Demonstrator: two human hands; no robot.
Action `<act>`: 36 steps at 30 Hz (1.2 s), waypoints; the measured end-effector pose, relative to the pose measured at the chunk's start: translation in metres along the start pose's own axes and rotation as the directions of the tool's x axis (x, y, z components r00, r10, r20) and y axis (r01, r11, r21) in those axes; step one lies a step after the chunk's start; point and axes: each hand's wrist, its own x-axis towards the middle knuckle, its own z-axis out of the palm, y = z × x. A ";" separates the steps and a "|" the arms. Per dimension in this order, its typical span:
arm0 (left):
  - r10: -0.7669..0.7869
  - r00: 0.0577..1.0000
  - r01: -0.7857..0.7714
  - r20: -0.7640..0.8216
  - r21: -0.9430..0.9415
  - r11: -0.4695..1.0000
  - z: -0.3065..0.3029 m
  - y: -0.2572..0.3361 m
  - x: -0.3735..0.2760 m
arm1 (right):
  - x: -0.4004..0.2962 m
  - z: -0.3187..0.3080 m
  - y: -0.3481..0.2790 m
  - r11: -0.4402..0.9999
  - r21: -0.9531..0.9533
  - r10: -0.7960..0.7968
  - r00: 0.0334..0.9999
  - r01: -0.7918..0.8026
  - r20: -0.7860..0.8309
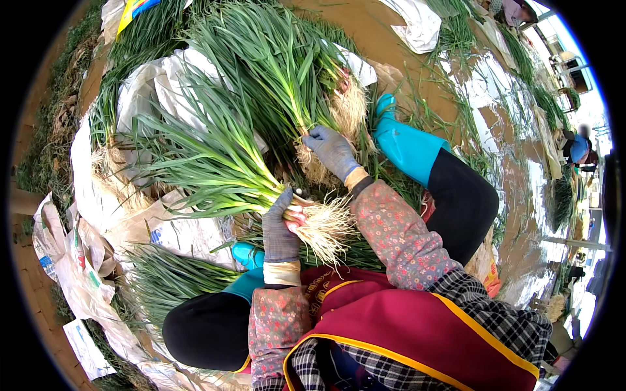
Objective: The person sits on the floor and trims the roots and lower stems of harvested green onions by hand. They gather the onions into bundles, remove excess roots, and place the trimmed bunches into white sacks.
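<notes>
Wearing a grey glove, my left hand [282, 229] is closed around the lower stems of a bunch of green garlic plants [244, 171]. The bunch's leaves fan to the upper left, and its pinkish bulbs and pale roots [326, 229] point right. My right hand [332, 149], also gloved, has its fingers and thumb at the stem base of a plant in the large leafy pile [274, 63] beyond. More pinkish bulbs with long roots [349, 105] lie just above that hand. Whether it grips one plant or several is hard to tell.
Another leafy bundle [181, 273] lies by my left knee, and a rooted one [115, 171] at the left on white plastic sheeting [90, 181]. My turquoise boots [408, 141] stand on either side. Wet brown ground [362, 24] stretches beyond; a person [579, 146] is far right.
</notes>
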 end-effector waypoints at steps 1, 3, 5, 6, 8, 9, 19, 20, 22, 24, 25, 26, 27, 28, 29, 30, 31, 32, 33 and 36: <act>0.021 1.000 -0.022 0.022 0.018 1.000 -0.010 -0.003 0.006 | -0.016 -0.001 0.000 0.997 0.061 -0.050 0.997 0.046 0.061; 0.004 1.000 -0.006 0.021 0.068 0.998 -0.022 -0.007 0.012 | -0.046 0.008 0.006 0.972 0.201 -0.159 0.970 0.121 0.184; -0.087 0.995 0.086 0.045 0.037 0.996 -0.025 -0.013 0.017 | -0.062 0.008 0.012 0.955 0.283 -0.017 0.940 -0.085 0.340; -0.103 0.992 0.099 0.068 0.066 0.993 -0.024 -0.017 0.018 | -0.063 0.010 0.011 0.930 0.357 -0.045 0.941 -0.082 0.335; -0.114 0.993 0.109 0.032 0.128 0.986 -0.024 -0.022 0.020 | -0.060 0.006 0.010 0.985 0.173 -0.045 0.944 -0.013 0.327; -0.105 0.994 0.108 -0.028 0.160 0.981 -0.026 -0.023 0.022 | -0.056 0.004 0.004 0.997 0.078 -0.047 0.944 0.022 0.327; 0.024 0.982 0.011 -0.188 0.182 0.983 -0.048 -0.042 0.036 | -0.025 0.043 -0.014 0.987 -0.147 -0.065 0.997 0.057 -0.049; 0.046 0.979 -0.003 -0.200 0.210 0.978 -0.056 -0.041 0.039 | -0.027 0.050 -0.016 0.999 0.022 -0.033 0.996 0.035 -0.078; 0.064 0.974 -0.026 -0.216 0.176 0.984 -0.049 -0.043 0.037 | -0.024 0.061 -0.005 0.928 0.368 0.093 0.991 -0.053 -0.091; 0.037 0.979 -0.011 -0.201 0.128 0.992 -0.036 -0.041 0.029 | -0.017 0.066 0.007 0.704 0.691 0.251 0.968 -0.168 -0.020; 0.025 0.984 -0.009 -0.177 0.086 0.996 -0.033 -0.039 0.024 | -0.010 0.063 0.009 0.616 0.775 0.295 0.954 -0.141 -0.061; 0.011 0.989 -0.004 -0.151 0.045 0.999 -0.032 -0.038 0.021 | 0.000 0.052 0.011 0.522 0.846 0.344 0.934 -0.103 -0.098; -0.003 0.993 0.003 -0.119 0.004 1.000 -0.027 -0.038 0.018 | 0.012 0.037 0.016 0.425 0.904 0.393 0.910 -0.052 -0.133; 0.000 0.989 0.009 -0.147 0.061 0.998 -0.016 -0.038 0.010 | 0.025 0.013 0.025 0.433 0.900 0.400 0.905 -0.048 -0.144; 0.004 0.993 0.003 -0.122 0.057 0.998 -0.010 -0.033 0.005 | 0.030 -0.014 0.035 0.438 0.898 0.405 0.902 -0.044 -0.153; 0.028 0.993 -0.023 -0.116 0.047 0.999 -0.011 -0.023 -0.002 | 0.021 -0.028 0.032 0.534 0.840 0.257 0.965 -0.091 -0.059; 0.052 0.993 -0.049 -0.107 0.030 0.998 -0.014 -0.017 -0.006 | 0.009 -0.041 0.026 0.634 0.766 0.108 0.993 -0.109 0.052; 0.064 0.994 -0.063 -0.088 0.017 0.998 -0.017 -0.015 -0.005 | -0.003 -0.051 0.029 0.683 0.631 0.252 0.930 -0.368 0.269; -0.028 0.999 0.031 0.043 -0.077 0.997 -0.036 -0.012 0.009 | -0.021 -0.050 0.041 0.867 0.218 0.314 0.831 -0.448 0.458; -0.065 0.998 0.066 0.026 -0.052 0.996 -0.032 -0.014 0.009 | -0.061 -0.039 0.080 0.967 -0.160 0.011 0.592 0.200 0.806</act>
